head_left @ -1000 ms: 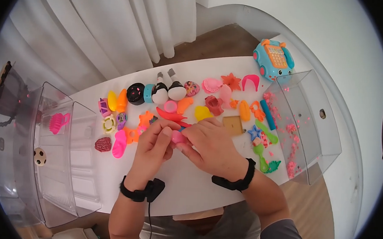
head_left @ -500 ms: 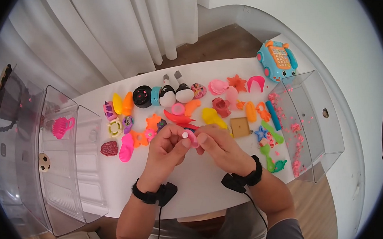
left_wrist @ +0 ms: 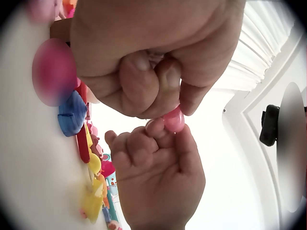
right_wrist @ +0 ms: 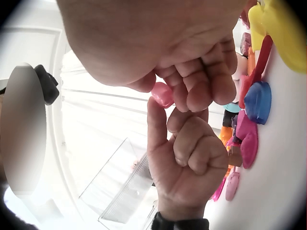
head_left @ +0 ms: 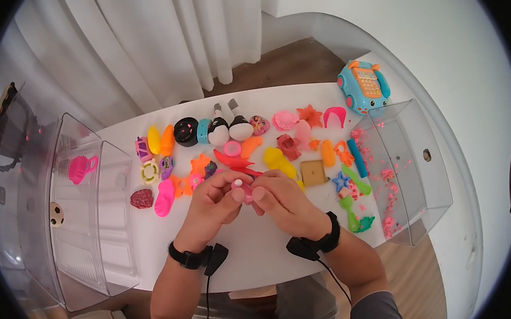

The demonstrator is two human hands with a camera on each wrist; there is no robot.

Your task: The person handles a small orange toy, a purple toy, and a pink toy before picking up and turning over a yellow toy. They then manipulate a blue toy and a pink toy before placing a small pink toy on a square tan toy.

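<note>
Both hands meet over the front middle of the white table, fingertips together on a small glossy pink toy piece (head_left: pixel 248 197) with a round white end. My left hand (head_left: pixel 211 200) pinches it between thumb and curled fingers. From the other side, my right hand (head_left: pixel 287 203) pinches it with thumb and fingertips. In the left wrist view the pink piece (left_wrist: pixel 174 120) shows between both sets of fingertips; the right wrist view shows its rounded pink side (right_wrist: pixel 162 95). Fingers cover much of it. Just beyond the hands lie a red toy (head_left: pixel 232 160) and a blue toy piece (right_wrist: pixel 258 102).
Several colourful toys spread across the table's far half, including a yellow toy (head_left: pixel 279 160) and a tan square tray (head_left: pixel 313 173). A clear bin with pink bits (head_left: pixel 425 208) stands right, a clear container (head_left: pixel 102 220) left. A toy phone (head_left: pixel 365 87) sits at the back right.
The pink piece has been turned between the fingers, so its white end now shows on top. Both hands stay together on it, and the right fingers have shifted their hold slightly.
</note>
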